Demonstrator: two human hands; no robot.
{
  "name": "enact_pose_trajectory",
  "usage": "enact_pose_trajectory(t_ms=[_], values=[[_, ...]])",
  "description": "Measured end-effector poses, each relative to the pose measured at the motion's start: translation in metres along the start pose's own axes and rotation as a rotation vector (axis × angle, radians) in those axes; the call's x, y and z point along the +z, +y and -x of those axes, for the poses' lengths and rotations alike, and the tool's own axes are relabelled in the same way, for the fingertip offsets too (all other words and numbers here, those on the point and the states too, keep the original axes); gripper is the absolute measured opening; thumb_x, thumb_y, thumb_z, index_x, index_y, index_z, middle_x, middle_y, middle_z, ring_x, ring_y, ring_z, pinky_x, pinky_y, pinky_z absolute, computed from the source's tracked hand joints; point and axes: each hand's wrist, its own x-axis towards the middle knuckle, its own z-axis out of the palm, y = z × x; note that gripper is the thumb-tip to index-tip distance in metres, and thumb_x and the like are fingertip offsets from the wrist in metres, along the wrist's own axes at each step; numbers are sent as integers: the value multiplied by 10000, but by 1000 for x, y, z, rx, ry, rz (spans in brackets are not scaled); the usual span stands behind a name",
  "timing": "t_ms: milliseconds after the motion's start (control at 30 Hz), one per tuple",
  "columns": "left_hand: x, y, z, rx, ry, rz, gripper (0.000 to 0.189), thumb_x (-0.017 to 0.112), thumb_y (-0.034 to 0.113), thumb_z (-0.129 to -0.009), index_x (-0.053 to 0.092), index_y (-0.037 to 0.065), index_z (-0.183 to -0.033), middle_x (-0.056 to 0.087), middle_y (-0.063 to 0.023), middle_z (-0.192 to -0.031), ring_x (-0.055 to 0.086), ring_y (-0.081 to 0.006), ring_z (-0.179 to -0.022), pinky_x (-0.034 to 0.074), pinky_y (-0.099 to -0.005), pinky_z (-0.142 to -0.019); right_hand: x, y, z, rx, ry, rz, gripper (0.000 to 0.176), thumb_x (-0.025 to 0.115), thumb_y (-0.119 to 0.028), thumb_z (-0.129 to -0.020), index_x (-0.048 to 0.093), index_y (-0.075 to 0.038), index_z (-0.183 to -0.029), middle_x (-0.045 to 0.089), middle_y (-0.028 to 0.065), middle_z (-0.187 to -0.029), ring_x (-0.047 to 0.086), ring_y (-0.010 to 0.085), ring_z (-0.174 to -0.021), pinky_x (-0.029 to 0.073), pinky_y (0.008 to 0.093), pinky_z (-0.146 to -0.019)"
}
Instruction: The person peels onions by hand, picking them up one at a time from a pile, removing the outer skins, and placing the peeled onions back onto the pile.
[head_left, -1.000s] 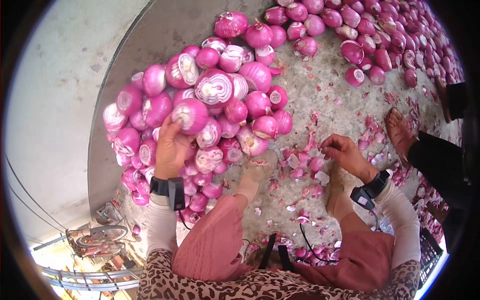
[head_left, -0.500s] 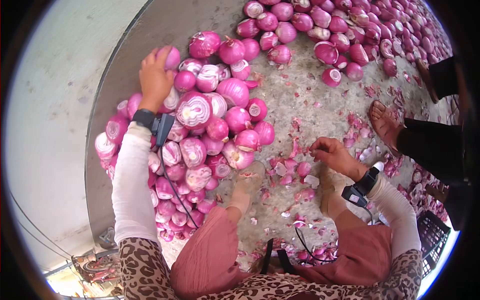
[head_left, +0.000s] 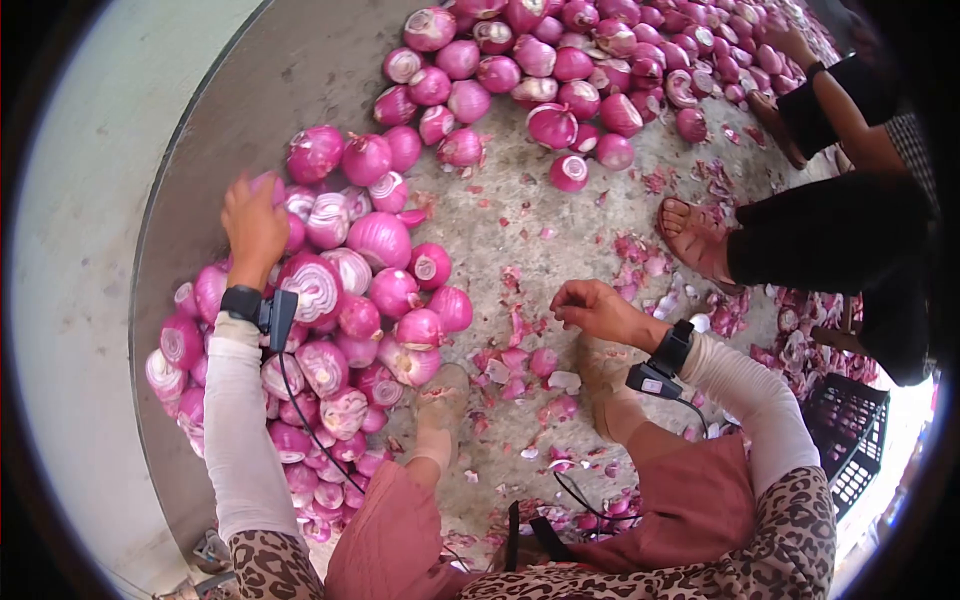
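Observation:
At the top left edge of a heap of red onions (head_left: 380, 241), my left hand (head_left: 254, 228) is closed over one onion (head_left: 266, 186), its fingers curled around the far side. Whole onions and ones with cut ends lie right beside it. My right hand (head_left: 598, 310) hovers above the floor near my right foot, its fingers bent inward. Whether anything small sits in those fingers is hidden. Onion skins and a small onion (head_left: 543, 362) are on the concrete below it.
A larger spread of onions (head_left: 570, 64) covers the far floor. To the right are another person's foot (head_left: 690, 235), dark trouser legs and hand (head_left: 788, 40). A black crate (head_left: 850, 430) stands at right. Loose skins (head_left: 640, 255) litter the concrete; a pale wall (head_left: 80, 200) borders the left.
My view has shifted, so the heap appears lower and further left. My left hand stays at the same onion. The other person's hand and forearm have come into view at upper right.

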Motion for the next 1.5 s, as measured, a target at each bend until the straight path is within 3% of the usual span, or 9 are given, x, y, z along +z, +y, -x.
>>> enact_pose_trajectory(t_ms=[233,400,433,600,767,967,1067,1133,1500], values=[[-48,71,48,320,191,416,384,609,60,-750,565,46,-1131,418,-252,-1299,399,-424,-1195,323,-494,-998,-48,-3,-18,-36,135,462,128,614,-120,-814,633,-12,-880,656,101,-722,645,182,-663,505,318,-610],[-55,127,126,420,-112,683,359,594,2,-723,581,10,-1082,423,-248,-1303,418,-414,-1195,336,-485,-1012,-114,-4,-36,-191,241,818,146,586,-155,-782,650,-34,-834,650,183,-784,648,331,-740,512,400,-683],[-53,133,135,438,-171,735,337,594,-1,-721,588,4,-1058,426,-250,-1298,428,-415,-1186,346,-479,-1005,-125,-19,-33,-69,247,781,142,576,-146,-774,651,-43,-835,642,192,-778,639,348,-742,506,416,-688],[-39,138,169,397,-428,926,369,611,-16,-689,590,8,-1057,460,-251,-1250,452,-418,-1160,387,-447,-982,-206,-54,-50,-285,452,1116,98,577,-117,-753,628,-44,-794,625,197,-743,620,374,-714,488,442,-632],[-37,136,175,379,-458,964,339,620,6,-721,587,7,-1058,483,-235,-1225,523,-385,-1089,452,-414,-905,-212,-116,-67,-319,510,1135,115,613,-129,-744,596,-19,-774,617,186,-721,628,351,-703,482,413,-623],[-36,133,181,386,-543,958,330,638,28,-736,590,16,-1062,496,-206,-1218,565,-368,-1035,482,-408,-853,-173,-99,-131,-208,547,910,312,693,-227,-726,590,-8,-923,645,181,-870,631,322,-839,487,411,-723],[-41,130,180,395,-551,974,335,644,30,-735,591,18,-1065,496,-208,-1212,562,-372,-1041,482,-405,-855,-161,-89,-161,-443,631,880,405,709,-239,-709,562,13,-991,621,214,-928,606,357,-914,482,423,-770],[-40,127,179,397,-556,989,338,645,28,-732,591,16,-1066,496,-208,-1210,560,-372,-1042,482,-404,-855,-151,-95,-170,-310,649,949,469,709,-234,-709,539,30,-1057,598,245,-998,576,384,-979,472,430,-809],[-42,116,177,332,-617,1076,320,569,-4,-718,579,-36,-1036,515,-230,-1155,510,-389,-1082,426,-421,-916,-136,-88,-177,-226,826,744,147,675,-129,-721,648,-33,-829,645,200,-770,648,345,-776,505,403,-702]])
